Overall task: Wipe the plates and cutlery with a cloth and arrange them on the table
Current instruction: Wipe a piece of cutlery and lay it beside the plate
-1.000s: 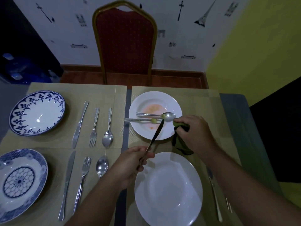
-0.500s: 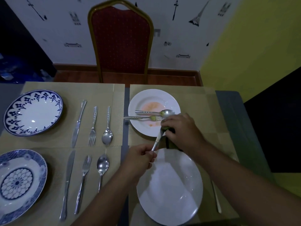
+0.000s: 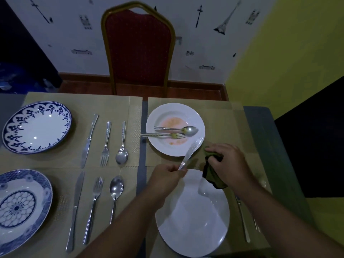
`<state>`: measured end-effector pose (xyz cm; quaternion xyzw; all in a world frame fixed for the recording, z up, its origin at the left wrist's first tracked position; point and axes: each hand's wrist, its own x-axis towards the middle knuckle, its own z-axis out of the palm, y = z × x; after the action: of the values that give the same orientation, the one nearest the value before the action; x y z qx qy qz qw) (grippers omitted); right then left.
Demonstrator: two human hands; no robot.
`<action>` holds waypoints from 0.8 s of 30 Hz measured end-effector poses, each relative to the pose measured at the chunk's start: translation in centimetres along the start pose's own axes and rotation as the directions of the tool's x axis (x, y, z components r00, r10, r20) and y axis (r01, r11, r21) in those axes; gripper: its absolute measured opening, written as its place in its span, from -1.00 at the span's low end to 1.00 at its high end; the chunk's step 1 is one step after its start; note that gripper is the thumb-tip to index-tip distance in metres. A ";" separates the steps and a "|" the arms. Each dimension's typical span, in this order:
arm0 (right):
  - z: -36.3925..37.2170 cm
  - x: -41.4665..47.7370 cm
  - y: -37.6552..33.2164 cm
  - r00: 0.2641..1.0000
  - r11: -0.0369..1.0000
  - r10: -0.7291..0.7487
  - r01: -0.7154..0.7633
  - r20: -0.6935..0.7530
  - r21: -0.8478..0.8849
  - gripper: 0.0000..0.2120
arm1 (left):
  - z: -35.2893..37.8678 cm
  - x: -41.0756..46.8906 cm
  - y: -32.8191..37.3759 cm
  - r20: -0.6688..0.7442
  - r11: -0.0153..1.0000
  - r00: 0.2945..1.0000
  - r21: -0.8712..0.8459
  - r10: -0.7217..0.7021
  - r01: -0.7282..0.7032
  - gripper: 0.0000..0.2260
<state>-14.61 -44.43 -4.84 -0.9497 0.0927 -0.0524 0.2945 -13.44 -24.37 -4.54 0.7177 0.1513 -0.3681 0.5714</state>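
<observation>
**Cloth off the knife**

The right hand is now clear of the knife, bunching the green cloth at about 3 o'clock of the blade; half a second ago it was wrapping the blade. The left hand is pinching the handle. The knife's long axis is pointing toward 1 o'clock, tip seemingly over the dirty plate. No writing is readable.

The right arm hides most of a knife, and the near patterned plate is cut off
</observation>
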 end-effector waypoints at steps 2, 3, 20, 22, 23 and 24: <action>-0.2 -0.3 0.8 0.999 1.000 0.025 -0.025 0.026 0.013 -0.73 | 0.7 0.0 0.5 0.003 0.999 0.999 -0.013 0.036 -0.036 -0.92; -0.4 -0.5 1.1 0.999 0.999 0.035 -0.036 0.035 0.026 -0.73 | 1.1 0.0 0.8 -0.001 0.998 0.999 -0.018 0.052 -0.052 -0.93; -6.0 0.0 9.0 0.998 0.976 0.028 -0.015 -0.057 0.218 -0.72 | 10.4 2.4 5.5 0.029 0.988 0.994 -0.116 0.105 -0.101 -0.80; -6.3 0.1 9.9 0.997 0.975 0.036 -0.020 -0.067 0.219 -0.71 | 11.5 4.2 5.7 0.025 0.992 0.994 -0.066 0.108 -0.106 -0.79; -6.5 0.3 10.4 0.997 0.978 0.034 -0.018 -0.074 0.209 -0.71 | 12.1 5.1 6.0 0.025 0.994 0.995 -0.056 0.099 -0.098 -0.78; -6.6 0.4 10.8 0.996 0.980 0.033 -0.016 -0.081 0.200 -0.71 | 12.7 5.9 6.2 0.021 0.994 0.996 -0.061 0.088 -0.086 -0.78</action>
<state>-16.77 -56.86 -5.56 -0.9113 0.1108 -0.0975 0.3844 -9.90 -39.28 -5.24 0.7017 0.1242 -0.3466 0.6100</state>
